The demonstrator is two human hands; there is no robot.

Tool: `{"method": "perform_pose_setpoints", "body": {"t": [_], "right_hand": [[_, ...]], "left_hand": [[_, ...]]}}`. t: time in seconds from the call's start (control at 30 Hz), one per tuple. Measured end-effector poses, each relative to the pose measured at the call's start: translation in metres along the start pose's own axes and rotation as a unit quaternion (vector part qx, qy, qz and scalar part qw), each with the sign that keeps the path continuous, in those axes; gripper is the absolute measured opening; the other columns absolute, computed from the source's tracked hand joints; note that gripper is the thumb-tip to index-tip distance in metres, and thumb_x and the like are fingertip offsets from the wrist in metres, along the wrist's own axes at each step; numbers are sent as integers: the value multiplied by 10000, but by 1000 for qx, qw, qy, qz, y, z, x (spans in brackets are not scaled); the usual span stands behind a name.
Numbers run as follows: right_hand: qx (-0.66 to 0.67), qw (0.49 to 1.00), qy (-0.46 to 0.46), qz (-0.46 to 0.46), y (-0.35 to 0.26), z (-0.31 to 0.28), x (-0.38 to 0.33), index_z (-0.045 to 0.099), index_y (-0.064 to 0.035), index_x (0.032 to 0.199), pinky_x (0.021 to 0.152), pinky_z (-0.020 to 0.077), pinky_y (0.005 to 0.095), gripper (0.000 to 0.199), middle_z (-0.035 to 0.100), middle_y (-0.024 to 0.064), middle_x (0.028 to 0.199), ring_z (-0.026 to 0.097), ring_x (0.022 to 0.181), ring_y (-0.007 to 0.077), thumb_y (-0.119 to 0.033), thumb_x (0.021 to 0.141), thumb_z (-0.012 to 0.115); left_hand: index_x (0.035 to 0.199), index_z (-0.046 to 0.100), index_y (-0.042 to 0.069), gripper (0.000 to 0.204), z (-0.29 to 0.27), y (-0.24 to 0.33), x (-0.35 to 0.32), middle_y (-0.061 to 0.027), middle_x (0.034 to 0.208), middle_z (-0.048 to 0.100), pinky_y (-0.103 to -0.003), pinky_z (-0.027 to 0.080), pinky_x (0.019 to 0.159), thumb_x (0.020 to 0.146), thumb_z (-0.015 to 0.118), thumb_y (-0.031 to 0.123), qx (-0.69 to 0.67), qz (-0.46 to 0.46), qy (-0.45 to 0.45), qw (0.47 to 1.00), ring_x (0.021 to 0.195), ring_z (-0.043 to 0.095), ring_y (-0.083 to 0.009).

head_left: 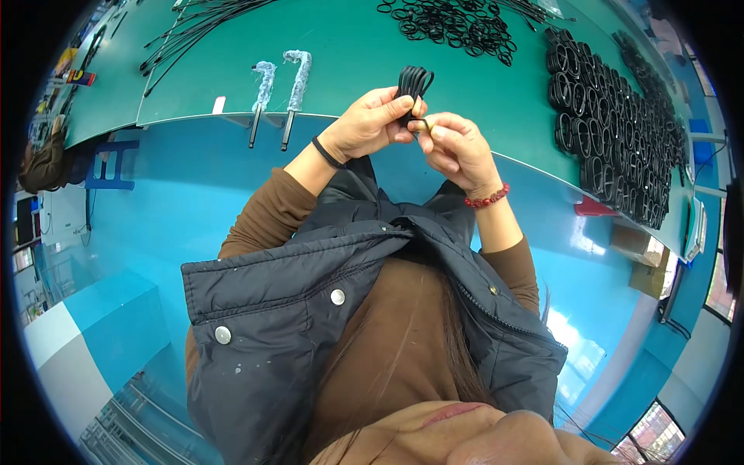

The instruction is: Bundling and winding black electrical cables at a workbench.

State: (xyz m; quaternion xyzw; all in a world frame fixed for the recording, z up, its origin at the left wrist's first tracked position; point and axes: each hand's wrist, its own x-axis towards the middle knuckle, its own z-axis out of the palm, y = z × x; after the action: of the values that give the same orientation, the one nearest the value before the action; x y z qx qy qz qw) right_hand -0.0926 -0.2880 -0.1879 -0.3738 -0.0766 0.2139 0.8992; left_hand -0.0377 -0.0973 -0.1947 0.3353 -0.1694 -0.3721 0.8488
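Observation:
My left hand (370, 122) is closed around a folded bundle of black cable (415, 80), held up over the near edge of the green table. The cable's loops stand up above my fingers. Close beside it, my right hand (457, 147) pinches a thin dark end of the cable at the bundle's lower side. A small yellowish spot shows at those fingertips, too small to name. My fingers partly hide the bundle's lower part.
Two clamped rods wrapped in clear film (297, 81) stand at the edge of the green table (325, 46). Loose black cables (186, 39) lie far left, small black loops (457, 27) at the back. Rows of coiled cable bundles (597, 108) cover the right side. A blue stool (112, 167) stands left.

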Motion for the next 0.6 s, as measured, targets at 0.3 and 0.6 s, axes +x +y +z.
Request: {"method": "perform_pose_setpoints", "body": {"t": [0.3,0.6], "right_hand": [[-581,811,49,-44,-64,7,-14,581,-98,1291,409,370,169,413,660,89,796,453,474,54,-46,882,592],[-784,610,-110,-31,-73,28,12,557,-122,1272,540,500,249,421,670,96,805,636,642,157,-117,862,649]], "left_hand": [[982,569,21,149,0,6,-8,-74,849,580,-230,459,624,992,484,143,183,-49,10,982,705,541,-140],[936,582,18,164,20,7,1,-61,778,565,-242,464,614,985,486,141,406,-75,-117,903,684,539,-138]]}}
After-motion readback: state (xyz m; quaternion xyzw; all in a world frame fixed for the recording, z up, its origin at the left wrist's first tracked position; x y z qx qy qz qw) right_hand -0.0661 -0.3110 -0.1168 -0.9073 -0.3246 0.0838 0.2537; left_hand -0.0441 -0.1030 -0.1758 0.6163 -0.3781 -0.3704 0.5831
